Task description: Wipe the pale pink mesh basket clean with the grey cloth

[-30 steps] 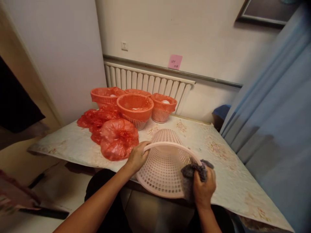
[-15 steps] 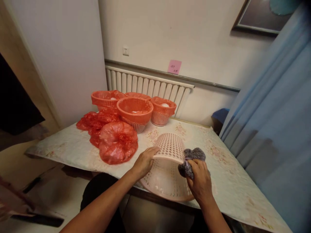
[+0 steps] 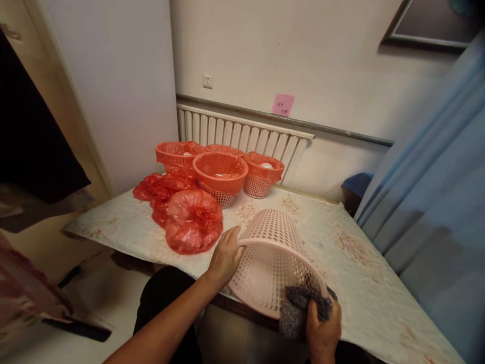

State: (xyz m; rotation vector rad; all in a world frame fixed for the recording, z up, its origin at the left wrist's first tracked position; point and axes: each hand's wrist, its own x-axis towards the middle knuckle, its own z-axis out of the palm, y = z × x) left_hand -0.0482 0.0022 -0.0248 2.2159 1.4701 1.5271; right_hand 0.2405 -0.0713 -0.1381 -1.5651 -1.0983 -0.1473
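Note:
A pale pink perforated basket [image 3: 271, 225] lies on its side near the table's front edge, its mouth facing me. My left hand [image 3: 226, 257] grips the left side of its rim, thumb against the edge. At the lower right of the rim, my right hand [image 3: 325, 323] is closed on a dark grey cloth [image 3: 294, 316], which is folded over the rim and hangs partly across the opening. Left of the basket sits a bunched red plastic bag [image 3: 193, 222].
Several baskets lined with red bags, the nearest one [image 3: 220, 174] among them, stand at the back of the flowered tablecloth [image 3: 352, 283]. More crumpled red bags [image 3: 161, 189] lie to the left. Behind are a radiator [image 3: 242, 132] and a blue curtain [image 3: 428, 167].
My right hand has moved down and right along the rim with the cloth. The basket's mouth has turned and now shows more of its inside. The view has shifted slightly left.

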